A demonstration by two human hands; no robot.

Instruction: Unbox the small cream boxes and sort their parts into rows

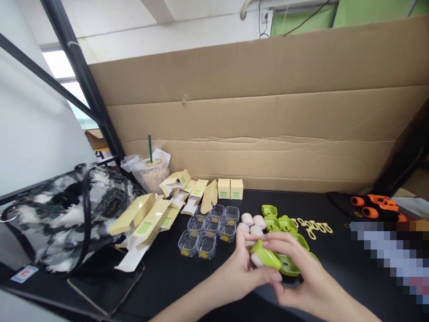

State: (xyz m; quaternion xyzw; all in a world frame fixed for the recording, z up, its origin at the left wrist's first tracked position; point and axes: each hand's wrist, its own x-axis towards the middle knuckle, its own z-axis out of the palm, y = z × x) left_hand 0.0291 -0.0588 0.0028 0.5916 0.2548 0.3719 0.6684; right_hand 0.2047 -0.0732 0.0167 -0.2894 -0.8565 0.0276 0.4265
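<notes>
Between both hands is a green plastic cover [267, 256] with a small pale round piece [256, 260] partly inside it. My left hand [239, 270] closes round its left side, with the thumb below. From the right, my right hand [303, 268] grips the same cover, fingers over the top. Just beyond the hands sit several pale pinkish round pieces [259, 222], close together. More green plastic covers [286, 222] lie behind and beneath my right hand, which partly hides them. Pale yellow loops [314, 226] are spread to their right.
Clear plastic cups [206, 243] stand left of the hands, with opened yellow cartons [152, 221] behind. Two closed small boxes [230, 189] stand by the cardboard wall [251, 120]. A bagged drink [154, 172], furry bag [63, 214], phone-like dark slab [107, 281] and orange toy vehicle [378, 205] lie around.
</notes>
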